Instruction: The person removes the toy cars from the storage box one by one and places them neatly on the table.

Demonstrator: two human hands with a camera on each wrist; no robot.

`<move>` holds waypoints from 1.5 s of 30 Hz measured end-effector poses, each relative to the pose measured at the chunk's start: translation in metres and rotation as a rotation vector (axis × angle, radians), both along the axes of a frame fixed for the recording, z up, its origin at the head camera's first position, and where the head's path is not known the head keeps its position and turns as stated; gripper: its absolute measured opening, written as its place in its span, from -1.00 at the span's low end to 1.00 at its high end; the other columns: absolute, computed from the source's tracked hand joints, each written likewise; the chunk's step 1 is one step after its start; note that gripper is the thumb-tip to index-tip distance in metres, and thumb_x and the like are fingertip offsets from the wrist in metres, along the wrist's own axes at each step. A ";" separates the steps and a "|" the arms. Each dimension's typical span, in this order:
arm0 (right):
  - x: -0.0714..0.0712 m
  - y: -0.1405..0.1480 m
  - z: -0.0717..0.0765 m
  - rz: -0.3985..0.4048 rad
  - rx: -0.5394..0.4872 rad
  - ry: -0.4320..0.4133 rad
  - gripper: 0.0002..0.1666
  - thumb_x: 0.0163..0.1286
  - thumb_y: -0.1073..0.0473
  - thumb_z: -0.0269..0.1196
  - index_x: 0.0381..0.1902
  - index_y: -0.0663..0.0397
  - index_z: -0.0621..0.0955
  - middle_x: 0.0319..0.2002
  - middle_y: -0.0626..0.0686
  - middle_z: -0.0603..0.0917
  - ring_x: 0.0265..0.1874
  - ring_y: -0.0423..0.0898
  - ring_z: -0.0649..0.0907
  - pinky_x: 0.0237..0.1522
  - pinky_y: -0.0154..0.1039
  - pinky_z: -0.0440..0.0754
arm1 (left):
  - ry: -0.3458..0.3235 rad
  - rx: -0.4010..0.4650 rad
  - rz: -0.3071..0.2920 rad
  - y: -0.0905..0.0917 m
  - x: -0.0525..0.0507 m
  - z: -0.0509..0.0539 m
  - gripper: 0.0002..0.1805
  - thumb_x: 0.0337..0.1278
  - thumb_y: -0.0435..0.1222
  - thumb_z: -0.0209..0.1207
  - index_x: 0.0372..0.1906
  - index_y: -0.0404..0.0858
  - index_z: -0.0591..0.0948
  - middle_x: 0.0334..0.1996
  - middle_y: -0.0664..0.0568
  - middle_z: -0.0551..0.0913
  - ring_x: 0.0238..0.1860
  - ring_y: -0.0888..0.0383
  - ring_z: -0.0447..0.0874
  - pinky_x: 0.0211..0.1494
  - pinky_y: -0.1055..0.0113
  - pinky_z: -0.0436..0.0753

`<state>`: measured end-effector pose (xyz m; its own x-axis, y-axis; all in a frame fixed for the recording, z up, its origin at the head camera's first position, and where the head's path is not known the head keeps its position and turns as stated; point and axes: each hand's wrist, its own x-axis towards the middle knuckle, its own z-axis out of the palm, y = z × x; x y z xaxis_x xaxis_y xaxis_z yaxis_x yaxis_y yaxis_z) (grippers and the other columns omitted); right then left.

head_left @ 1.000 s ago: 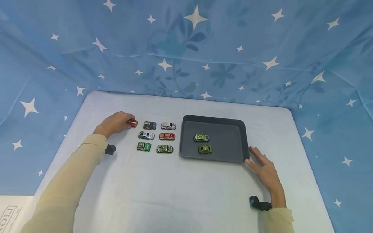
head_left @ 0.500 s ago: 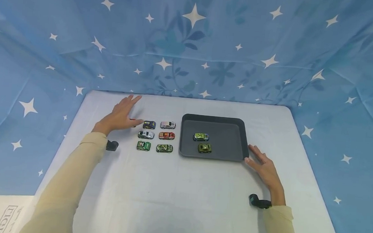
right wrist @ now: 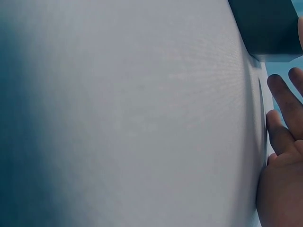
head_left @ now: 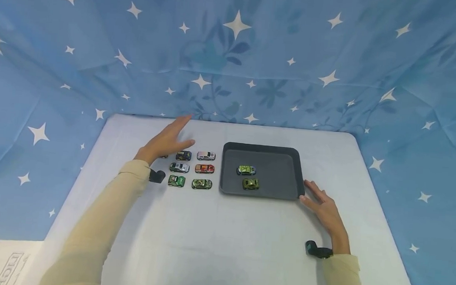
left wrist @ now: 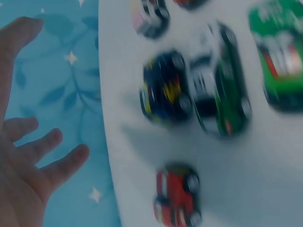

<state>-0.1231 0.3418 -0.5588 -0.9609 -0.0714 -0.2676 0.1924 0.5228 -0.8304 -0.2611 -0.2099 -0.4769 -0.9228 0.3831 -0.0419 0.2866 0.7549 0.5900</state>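
My left hand hovers over the far left of several toy cars, fingers spread and holding nothing. Beneath it, mostly hidden in the head view, is a red toy car. Nearest its thumb lies a dark blue toy car, with a white one to the right. A white-and-green car and an orange-red car form the middle row; a green car and a camouflage car the front. At the right rim of a dark grey tray, my right hand rests with relaxed fingers.
Inside the tray are a yellow-green toy car and an olive toy car. Everything stands on a white-covered table. Blue star-patterned cloth hangs behind it, and a printed paper lies at lower left.
The left hand has let go of the red toy car, spread its fingers and moved right over the dark blue car. My right hand has stayed by the tray.
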 end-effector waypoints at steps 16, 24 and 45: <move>0.002 0.000 0.000 0.012 0.017 0.009 -0.03 0.53 -0.23 0.34 0.72 -0.07 0.26 0.72 0.20 0.01 0.64 0.47 -0.26 0.46 0.62 -0.28 | 0.040 -0.002 -0.050 0.072 -0.004 0.005 -0.11 0.56 0.07 0.17 0.77 -0.09 0.09 0.71 -0.09 0.12 0.69 -0.15 0.04 0.63 -0.21 0.17; 0.002 0.000 -0.002 0.011 0.014 0.040 -0.04 0.53 -0.23 0.34 0.71 -0.03 0.29 0.71 0.23 0.03 0.63 0.50 -0.23 0.45 0.63 -0.26 | 0.087 0.024 -0.097 0.103 0.000 0.005 -0.16 0.57 0.05 0.17 0.75 -0.09 0.15 0.67 -0.11 0.21 0.65 -0.13 0.15 0.59 -0.20 0.29; 0.003 -0.001 -0.004 -0.010 0.009 0.037 -0.05 0.51 -0.22 0.36 0.69 -0.02 0.33 0.69 0.25 0.08 0.63 0.50 -0.21 0.46 0.62 -0.24 | 0.036 -0.013 -0.215 0.164 0.017 -0.019 -0.24 0.59 0.03 0.18 0.69 -0.13 0.29 0.60 -0.10 0.35 0.58 -0.09 0.32 0.54 -0.11 0.41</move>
<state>-0.1205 0.3409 -0.5626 -0.9708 -0.0590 -0.2324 0.1671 0.5285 -0.8323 -0.2444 -0.0458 -0.4956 -0.8208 0.5710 -0.0172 0.4625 0.6818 0.5668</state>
